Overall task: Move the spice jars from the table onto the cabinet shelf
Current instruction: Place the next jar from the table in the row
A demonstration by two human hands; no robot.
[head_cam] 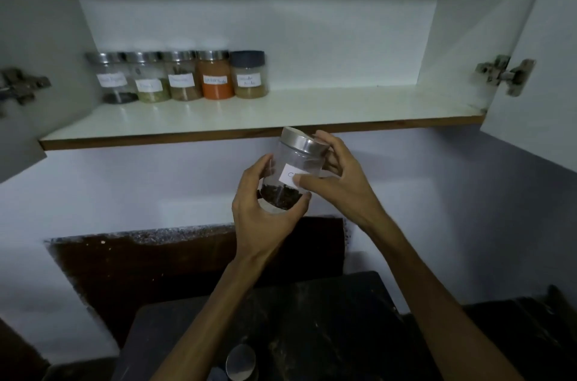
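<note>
A clear spice jar (292,174) with a steel lid and a little dark spice at its bottom tilts in mid-air just below the cabinet shelf (281,113), both hands curled round it: the left hand (265,212) cups its base, the right hand (338,176) holds its labelled side and lid. Five labelled jars (181,76) stand in a row at the shelf's back left, holding dark, greenish, brown, orange and tan spices. A dark tabletop (327,334) lies below.

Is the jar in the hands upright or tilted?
Tilted. The held jar leans with its metal lid toward the upper right, while both hands grip it below the shelf.
</note>
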